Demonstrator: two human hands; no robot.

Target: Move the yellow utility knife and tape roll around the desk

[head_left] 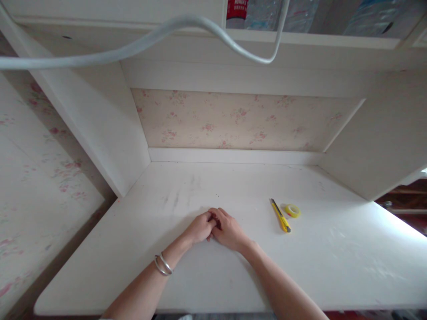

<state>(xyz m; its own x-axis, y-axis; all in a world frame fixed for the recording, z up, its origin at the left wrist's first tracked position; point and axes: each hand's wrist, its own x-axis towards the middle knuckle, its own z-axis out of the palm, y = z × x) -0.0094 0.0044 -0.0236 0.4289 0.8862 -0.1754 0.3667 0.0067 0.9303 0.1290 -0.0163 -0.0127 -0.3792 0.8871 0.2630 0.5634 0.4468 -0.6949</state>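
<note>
My left hand [200, 227] and my right hand [228, 229] rest together on the white desk [133, 249], near its middle. Their curled fingers touch and overlap, and whatever lies between them, if anything, is hidden. A silver bangle [163, 264] circles my left wrist. To the right of my right hand lies a yellow utility knife [280, 216], its lower end angled to the right. Just beside the knife is a roll of yellowish tape [292, 210], lying flat.
A white cable [133, 50] hangs across the upper view. Above the desk is a shelf [313, 39] with plastic bottles [263, 14]. White side panels [96, 115] flank the desk, and floral wallpaper [233, 118] covers the back.
</note>
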